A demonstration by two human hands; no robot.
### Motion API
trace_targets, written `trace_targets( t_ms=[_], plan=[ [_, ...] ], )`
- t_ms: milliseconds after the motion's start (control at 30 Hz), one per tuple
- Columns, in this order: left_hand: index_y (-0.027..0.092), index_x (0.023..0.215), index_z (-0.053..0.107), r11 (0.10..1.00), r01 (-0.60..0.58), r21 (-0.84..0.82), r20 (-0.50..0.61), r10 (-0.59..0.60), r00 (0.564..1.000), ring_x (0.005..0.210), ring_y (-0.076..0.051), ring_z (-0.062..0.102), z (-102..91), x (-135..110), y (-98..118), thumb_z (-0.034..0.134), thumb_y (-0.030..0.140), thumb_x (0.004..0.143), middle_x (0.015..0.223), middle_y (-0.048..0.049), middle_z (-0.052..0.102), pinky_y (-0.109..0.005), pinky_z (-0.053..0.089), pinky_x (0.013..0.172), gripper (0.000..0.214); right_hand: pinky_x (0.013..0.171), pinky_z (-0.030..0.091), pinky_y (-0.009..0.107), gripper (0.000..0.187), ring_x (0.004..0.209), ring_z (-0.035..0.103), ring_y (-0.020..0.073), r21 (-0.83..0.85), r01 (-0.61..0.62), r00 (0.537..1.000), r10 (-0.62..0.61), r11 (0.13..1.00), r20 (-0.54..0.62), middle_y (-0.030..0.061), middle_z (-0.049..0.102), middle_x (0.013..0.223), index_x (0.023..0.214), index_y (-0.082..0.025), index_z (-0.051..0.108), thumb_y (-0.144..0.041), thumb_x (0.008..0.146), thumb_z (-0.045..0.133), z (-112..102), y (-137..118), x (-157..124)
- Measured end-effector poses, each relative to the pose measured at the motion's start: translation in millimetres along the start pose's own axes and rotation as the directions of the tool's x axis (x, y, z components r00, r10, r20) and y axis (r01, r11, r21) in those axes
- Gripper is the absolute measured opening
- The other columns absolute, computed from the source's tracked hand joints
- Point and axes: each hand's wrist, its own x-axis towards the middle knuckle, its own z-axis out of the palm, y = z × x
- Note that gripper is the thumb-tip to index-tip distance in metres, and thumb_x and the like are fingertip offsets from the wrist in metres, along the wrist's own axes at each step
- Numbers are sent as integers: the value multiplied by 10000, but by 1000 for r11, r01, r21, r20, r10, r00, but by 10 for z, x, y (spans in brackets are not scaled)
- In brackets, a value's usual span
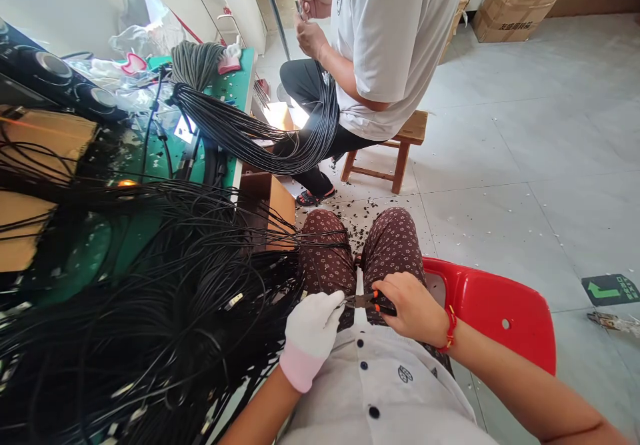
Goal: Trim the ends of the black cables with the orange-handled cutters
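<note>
My right hand (413, 308), bare with a red bracelet at the wrist, is wrapped round the handles of pliers (361, 301) with black and orange grips. The pliers' jaws point left, above my lap. At their tip, my left hand (314, 328) in a white glove with a pink cuff has its thumb and fingers pinched together. Whatever lies in that pinch is too small and too hidden to name. Close to the glove, a large heap of thin black cables (190, 305) spreads to the left, with small pale connectors among them. Some strands reach my thigh.
A co-worker in a white shirt (395, 38) sits ahead on a wooden stool (413, 128), a black cable bundle (260, 135) across the lap. The green workbench (245, 75) carries a grey cable coil (195, 65). A red chair (500, 311) is at my right. Black scraps litter the floor.
</note>
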Motion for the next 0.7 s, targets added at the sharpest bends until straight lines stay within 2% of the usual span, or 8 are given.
trace_targets(
  t_ms=[233, 500, 600, 700],
  plan=[
    [203, 963, 669, 1000, -8, -6, 21, 8, 1000, 698, -169, 592, 4, 2, -8, 500, 177, 860, 743, -24, 660, -270, 459, 647, 200, 696, 351, 278, 194, 759, 531, 188, 102, 9, 998, -15, 995, 65, 55, 599, 798, 945, -159, 591, -231, 773, 535, -8, 13, 9],
    [208, 949, 677, 997, 44, -66, 40, -41, 998, 718, -162, 610, 10, -2, -14, 503, 199, 859, 784, -28, 685, -272, 477, 682, 196, 611, 331, 240, 63, 662, 512, 149, 106, -19, 994, 8, 994, 109, 15, 573, 700, 797, -176, 576, -211, 773, 529, 6, -3, 18],
    [211, 935, 688, 986, 102, -129, 59, -95, 994, 738, -171, 623, 5, 12, 8, 511, 205, 848, 789, -32, 692, -284, 488, 699, 197, 607, 341, 244, 74, 656, 523, 149, 146, -18, 996, 5, 989, 86, 13, 587, 699, 807, -179, 585, -192, 771, 522, 49, -6, 6],
    [207, 889, 700, 922, 259, -287, 131, -230, 964, 746, -169, 635, -22, 50, 59, 538, 214, 820, 815, -32, 703, -279, 504, 705, 176, 639, 378, 250, 109, 684, 540, 153, 246, -45, 998, 56, 968, -40, 27, 615, 754, 851, -176, 588, -194, 783, 505, 83, -3, -10]
  ],
)
